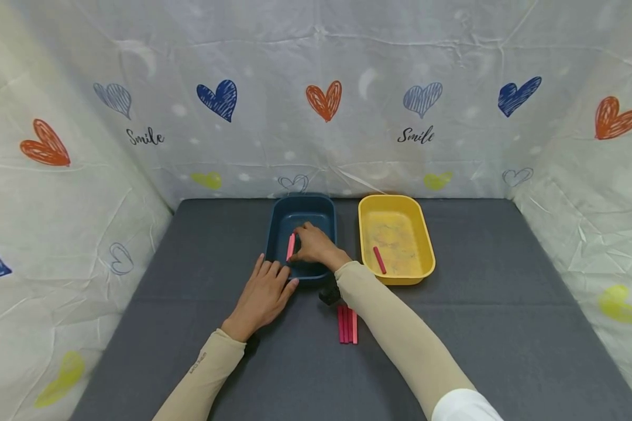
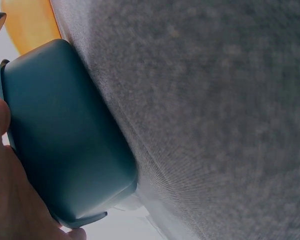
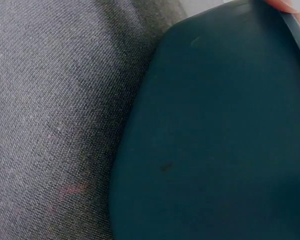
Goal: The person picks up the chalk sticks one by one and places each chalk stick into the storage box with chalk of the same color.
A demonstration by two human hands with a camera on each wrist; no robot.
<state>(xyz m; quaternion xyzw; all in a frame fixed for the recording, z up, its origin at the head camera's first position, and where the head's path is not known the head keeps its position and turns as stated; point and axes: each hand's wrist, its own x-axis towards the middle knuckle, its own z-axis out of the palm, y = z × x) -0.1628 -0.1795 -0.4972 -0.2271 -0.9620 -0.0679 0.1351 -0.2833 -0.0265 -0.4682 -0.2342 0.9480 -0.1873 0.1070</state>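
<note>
From my remote post I see the right hand [image 1: 316,244] pinching a pink stick [image 1: 291,247] inside the blue tray [image 1: 323,211]. The left hand [image 1: 261,296] (released, fingers loosely extended) rests on that tray's rim, near-left corner.

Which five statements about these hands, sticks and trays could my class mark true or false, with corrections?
1. The right hand holds a slim light-pink stick. True.
2. The dark-blue rectangular tray stands right of the yellow rectangular tray. False: it stands left of it.
3. The left hand touches the blue tray. True.
4. The yellow tray holds three sticks. False: one slim dark-red stick shows in it.
5. A row of red and pink sticks lies on the grey cloth. True.
</note>
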